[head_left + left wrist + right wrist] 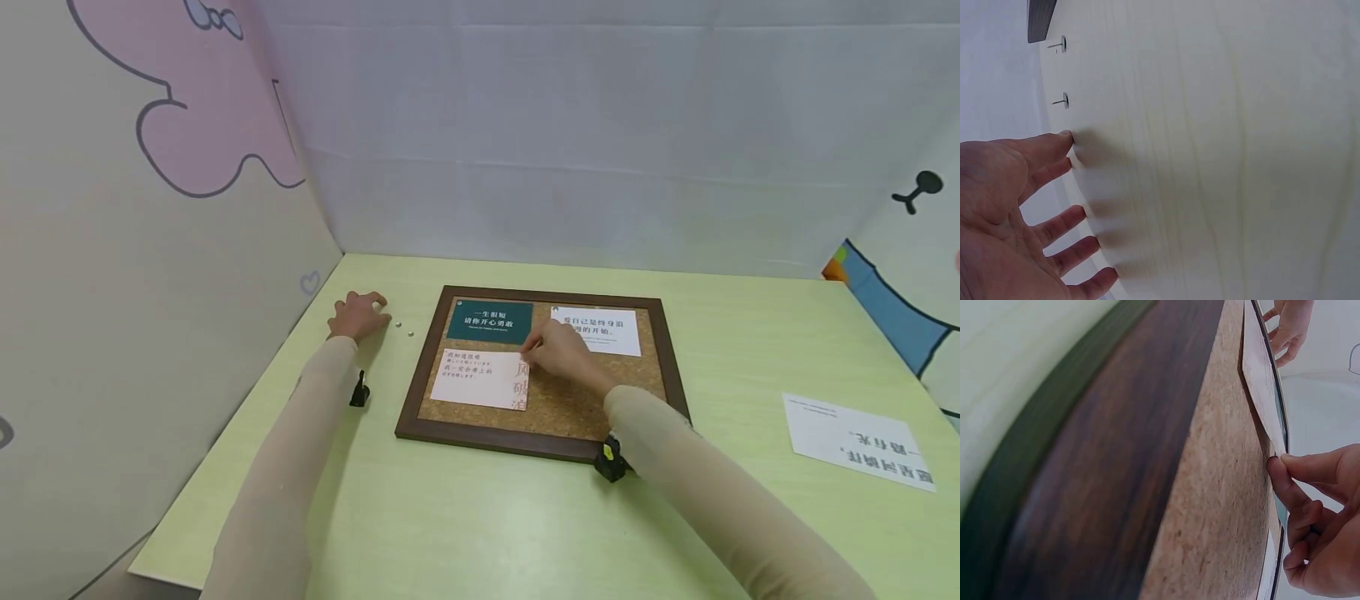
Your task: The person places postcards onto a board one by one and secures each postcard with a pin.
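Observation:
My right hand [564,350] pinches the upper right corner of a pale pink card [472,387] with red lettering between thumb and index finger. In the right wrist view the near edge of this card [1261,384] stands slightly off the cork. The card lies at the lower left of a cork board with a dark wooden frame [495,442]. To the left of the board, my left hand [357,317] has its fingers spread, fingertips on or just over the tabletop. Two thumbtacks [1065,100] stand point up beside its thumb.
A dark green card [491,335] and a white card [628,337] lie on the upper half of the board, each with a tack at its upper left corner. Another white card [840,417] lies on the table at right. Walls border the table's left and back.

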`<state>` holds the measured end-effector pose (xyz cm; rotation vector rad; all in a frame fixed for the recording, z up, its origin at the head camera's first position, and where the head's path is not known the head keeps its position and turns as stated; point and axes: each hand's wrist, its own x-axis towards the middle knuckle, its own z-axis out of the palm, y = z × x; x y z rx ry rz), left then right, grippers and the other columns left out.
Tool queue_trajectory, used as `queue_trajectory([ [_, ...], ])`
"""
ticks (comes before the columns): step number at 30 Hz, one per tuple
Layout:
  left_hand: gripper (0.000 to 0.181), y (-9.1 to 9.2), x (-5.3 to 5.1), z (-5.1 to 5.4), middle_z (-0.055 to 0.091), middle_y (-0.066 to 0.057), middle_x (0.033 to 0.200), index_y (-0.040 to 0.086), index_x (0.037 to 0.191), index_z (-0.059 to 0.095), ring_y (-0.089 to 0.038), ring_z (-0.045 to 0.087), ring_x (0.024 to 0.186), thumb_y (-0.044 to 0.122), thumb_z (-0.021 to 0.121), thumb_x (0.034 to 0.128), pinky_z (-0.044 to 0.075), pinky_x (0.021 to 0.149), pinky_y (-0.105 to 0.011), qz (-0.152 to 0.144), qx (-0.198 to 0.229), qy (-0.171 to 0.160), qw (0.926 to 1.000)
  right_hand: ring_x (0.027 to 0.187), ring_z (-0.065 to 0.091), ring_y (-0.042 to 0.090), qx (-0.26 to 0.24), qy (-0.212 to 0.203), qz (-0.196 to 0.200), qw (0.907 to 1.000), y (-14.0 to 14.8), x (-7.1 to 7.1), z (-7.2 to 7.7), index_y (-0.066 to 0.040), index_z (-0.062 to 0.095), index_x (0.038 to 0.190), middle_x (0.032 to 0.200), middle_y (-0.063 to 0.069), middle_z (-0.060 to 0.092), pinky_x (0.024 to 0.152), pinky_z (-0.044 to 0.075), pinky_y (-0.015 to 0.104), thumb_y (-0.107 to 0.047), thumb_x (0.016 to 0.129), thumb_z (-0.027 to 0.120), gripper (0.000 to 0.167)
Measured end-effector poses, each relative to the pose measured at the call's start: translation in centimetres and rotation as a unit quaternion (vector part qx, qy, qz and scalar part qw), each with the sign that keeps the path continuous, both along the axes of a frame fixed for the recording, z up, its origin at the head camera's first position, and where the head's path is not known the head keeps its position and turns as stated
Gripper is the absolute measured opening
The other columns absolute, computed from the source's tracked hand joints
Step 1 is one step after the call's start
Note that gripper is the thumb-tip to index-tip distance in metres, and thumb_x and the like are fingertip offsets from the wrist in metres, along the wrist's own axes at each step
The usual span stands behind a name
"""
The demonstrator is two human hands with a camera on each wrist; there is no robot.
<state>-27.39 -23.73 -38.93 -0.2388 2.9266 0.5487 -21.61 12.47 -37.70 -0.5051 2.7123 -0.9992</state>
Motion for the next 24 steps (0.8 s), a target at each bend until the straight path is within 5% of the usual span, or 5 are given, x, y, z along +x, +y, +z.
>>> queue_trajectory([
  [9, 0.044, 0.0, 0.0, 0.0, 0.031, -0.03, 0.143, 0.014, 0.137, 0.05, -0.052, 0.026, 0.131, 0.032, 0.052, 0.0971, 0.029, 0.098, -0.072, 0.001, -0.001, -0.001, 1.0, 0.062, 0.059, 0.014, 0.015, -0.028, -0.012, 0.9994, 0.2, 0.0, 0.1, -0.007, 0.078, 0.095, 0.074, 0.003, 0.072, 0.056, 0.043, 0.026, -0.017, 0.09, 0.068, 0.014],
  [16, 0.044, 0.0, -0.1, 0.0, 0.031, -0.03, 0.143, 0.014, 0.138, 0.049, -0.053, 0.024, 0.133, 0.031, 0.052, 0.0971, 0.027, 0.099, -0.072, 0.001, 0.003, -0.003, 1.0, 0.072, 0.062, 0.016, 0.043, 0.002, -0.004, 0.9991, 0.9, 0.0, 0.6, -0.009, 0.074, 0.103, 0.093, 0.005, 0.073, 0.062, 0.048, 0.031, -0.028, 0.089, 0.071, 0.023],
  [24, 0.045, 0.1, 0.0, 0.1, 0.03, -0.029, 0.145, 0.014, 0.139, 0.048, -0.051, 0.024, 0.133, 0.031, 0.051, 0.0974, 0.027, 0.099, -0.071, 0.003, 0.003, -0.008, 1.0, 0.11, 0.052, 0.029, 0.156, 0.07, 0.05, 0.9839, 0.8, 1.8, 0.7, -0.016, 0.069, 0.118, 0.121, 0.003, 0.067, 0.097, 0.038, 0.054, -0.045, 0.078, 0.079, 0.051],
])
